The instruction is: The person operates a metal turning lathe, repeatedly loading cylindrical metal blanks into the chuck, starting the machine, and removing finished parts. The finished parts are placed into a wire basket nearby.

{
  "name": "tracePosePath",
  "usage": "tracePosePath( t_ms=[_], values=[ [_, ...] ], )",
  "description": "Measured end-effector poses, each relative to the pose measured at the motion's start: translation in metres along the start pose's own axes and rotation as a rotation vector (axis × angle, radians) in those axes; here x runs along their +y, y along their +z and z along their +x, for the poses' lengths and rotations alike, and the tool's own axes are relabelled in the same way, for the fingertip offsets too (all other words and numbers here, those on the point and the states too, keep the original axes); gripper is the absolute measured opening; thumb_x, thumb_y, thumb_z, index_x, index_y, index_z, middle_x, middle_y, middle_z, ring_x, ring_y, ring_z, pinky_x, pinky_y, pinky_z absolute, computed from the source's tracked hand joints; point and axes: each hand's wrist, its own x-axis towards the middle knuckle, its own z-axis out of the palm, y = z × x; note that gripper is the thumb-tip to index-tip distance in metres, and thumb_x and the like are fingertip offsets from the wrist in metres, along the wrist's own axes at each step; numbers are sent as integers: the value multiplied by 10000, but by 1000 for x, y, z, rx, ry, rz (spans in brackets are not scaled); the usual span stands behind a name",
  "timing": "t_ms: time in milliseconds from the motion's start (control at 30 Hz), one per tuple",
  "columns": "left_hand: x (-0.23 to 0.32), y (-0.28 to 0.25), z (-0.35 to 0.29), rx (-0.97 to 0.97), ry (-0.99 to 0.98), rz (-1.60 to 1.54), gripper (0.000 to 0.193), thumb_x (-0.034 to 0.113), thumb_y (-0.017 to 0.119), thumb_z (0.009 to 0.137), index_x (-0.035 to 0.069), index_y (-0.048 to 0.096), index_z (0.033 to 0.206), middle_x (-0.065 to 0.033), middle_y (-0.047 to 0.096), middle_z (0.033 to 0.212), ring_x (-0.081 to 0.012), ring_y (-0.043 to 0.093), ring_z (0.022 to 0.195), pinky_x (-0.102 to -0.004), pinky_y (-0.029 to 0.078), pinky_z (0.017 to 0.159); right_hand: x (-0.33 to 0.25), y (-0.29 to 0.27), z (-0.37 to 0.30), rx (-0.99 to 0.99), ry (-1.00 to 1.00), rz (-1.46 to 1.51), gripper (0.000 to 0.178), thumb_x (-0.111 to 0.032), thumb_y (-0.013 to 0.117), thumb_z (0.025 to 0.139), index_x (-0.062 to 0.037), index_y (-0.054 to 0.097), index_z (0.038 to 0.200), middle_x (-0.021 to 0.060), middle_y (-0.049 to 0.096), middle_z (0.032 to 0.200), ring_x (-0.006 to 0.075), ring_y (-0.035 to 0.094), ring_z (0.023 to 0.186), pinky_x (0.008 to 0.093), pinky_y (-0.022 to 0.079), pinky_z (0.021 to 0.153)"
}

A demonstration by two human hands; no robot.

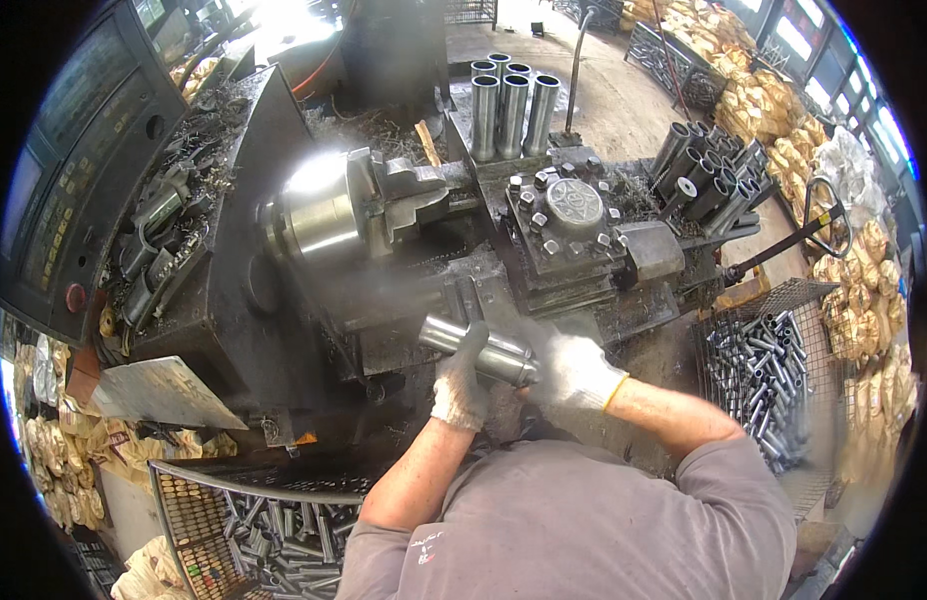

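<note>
A shiny metal tube (502, 364) lies slantwise in front of the lathe. My left hand (460, 378), in a grey-white work glove, is closed around it near the middle. My right hand (576, 372), in a white glove with a yellow cuff edge, is at the tube's right end. Blur smears its fingers, so their grip cannot be made out. Beyond both hands is the lathe's square tool post (569, 225) with its bolts. The chuck (369, 205), to the left of it, has no tube visible in its jaws.
Several tubes (514, 110) stand upright behind the tool post. More tubes (709, 180) lean in a pile at right. Wire baskets of tubes are at lower right (824, 400) and lower left (189, 530). A control panel (69, 180) is at far left; metal shavings (219, 130) lie near it.
</note>
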Motion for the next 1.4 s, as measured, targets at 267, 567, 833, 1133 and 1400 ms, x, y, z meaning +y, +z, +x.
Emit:
tracePosePath(
  t_ms=[267,567,833,1133,1400],
  values=[
    [-30,-64,24,46,-21,-200,468,433,586,1068,13,658,1263,-157,723,1210,-327,705,1109,-514,573,995,97,66,-12,-452,218,657,593,-397,889,788,-18,729,1215,108,802,1039,179,754,934,379,595,834],
    [-16,-76,17,-127,27,-203,644,572,482,1088,-13,643,1303,-224,761,1114,-378,767,949,-512,646,833,74,-3,-14,67,1,465,486,-291,864,779,-25,693,1148,163,779,1004,271,769,939,400,604,845],
    [-2,-25,37,-290,100,-200,933,806,458,987,-23,598,1392,-240,710,1269,-416,723,1135,-585,630,927,176,-1,-14,135,52,156,460,-308,893,777,-110,724,1156,156,781,986,350,773,903,439,629,801],
    [16,21,51,-76,325,136,1061,868,582,861,40,480,1516,-176,695,1211,-355,742,1047,-510,664,827,136,-198,152,531,10,52,438,-216,725,959,-181,700,1395,104,810,1016,208,777,882,369,613,839],
    [37,30,29,-84,576,256,1092,809,699,831,70,383,1572,-152,694,1177,-308,741,1006,-480,659,845,181,-223,344,390,233,-285,534,-512,665,938,-185,713,1358,173,765,1247,337,743,1155,485,577,1007]
  ],
)
